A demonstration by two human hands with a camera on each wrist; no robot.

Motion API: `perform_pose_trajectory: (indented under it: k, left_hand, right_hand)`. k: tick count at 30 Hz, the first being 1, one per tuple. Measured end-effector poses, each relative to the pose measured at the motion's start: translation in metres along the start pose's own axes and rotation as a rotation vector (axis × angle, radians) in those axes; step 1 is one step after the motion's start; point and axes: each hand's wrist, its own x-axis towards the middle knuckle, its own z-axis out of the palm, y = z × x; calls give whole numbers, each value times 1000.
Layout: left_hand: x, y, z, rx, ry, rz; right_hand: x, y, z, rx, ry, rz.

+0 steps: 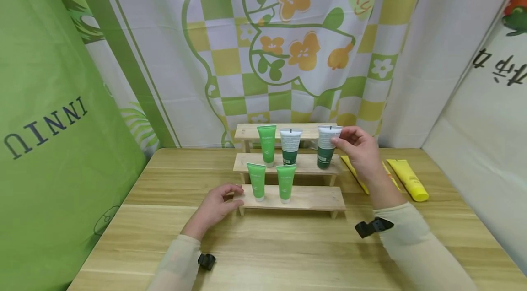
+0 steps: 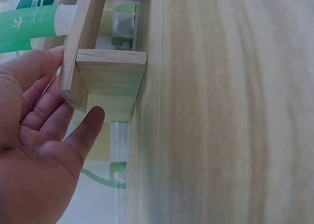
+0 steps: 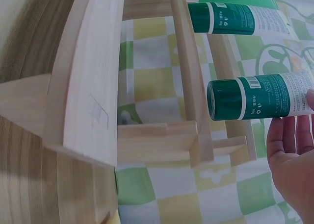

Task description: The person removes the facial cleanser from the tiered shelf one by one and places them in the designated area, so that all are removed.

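My right hand (image 1: pixel 362 151) pinches a white and dark green squeeze tube (image 1: pixel 325 156) near its flat top end. The tube is upright, cap down, at the right end of the middle shelf; in the right wrist view its dark green cap (image 3: pixel 223 100) is close over the wood. My left hand (image 1: pixel 216 206) holds the left end of the bottom shelf of a three-step wooden rack (image 1: pixel 313 197), thumb and fingers at its edge. A matching white and green tube (image 1: pixel 290 144) and a light green tube (image 1: pixel 267 147) stand on the middle shelf. Two light green tubes (image 1: pixel 257 181) stand on the bottom one.
Yellow tubes (image 1: pixel 407 179) lie on the wooden table (image 1: pixel 280 245) right of the rack, some partly behind my right hand and forearm. A patterned curtain (image 1: pixel 296 53) hangs behind the rack, and a green cloth (image 1: pixel 53 144) hangs along the left side.
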Motion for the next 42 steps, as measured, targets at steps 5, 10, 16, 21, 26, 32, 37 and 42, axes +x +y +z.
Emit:
perform_pose_trajectory:
  k: [5,10,16,21,26,32,37,42]
  left_hand:
    - [0,0,0,-7,4,-7]
    - [0,-1,0,-12,2,-6]
    - [1,-2,0,-9,4,-11]
    - [1,-1,0,-12,1,-16]
    - [1,0,1,-15,3,-17]
    - [1,-1,1,-10,2,-13]
    - [1,-2,2,-13,6,-6]
    - [0,-1,1,-18,13,-9]
  right_hand:
    - [-3,-4,-6,78,14,-19]
    - [-6,-4,-14,111,19,-26]
    - [-7,-4,-23,123,23,-29]
    - [-10,-8,-29,144,35,-22]
    - [-13,-11,-38,115,49,-45]
    - [-17,-11,-49,102,75,-34]
    - [-20,-9,-60,150,77,-25]
    - [-24,-6,-71,204,84,-18]
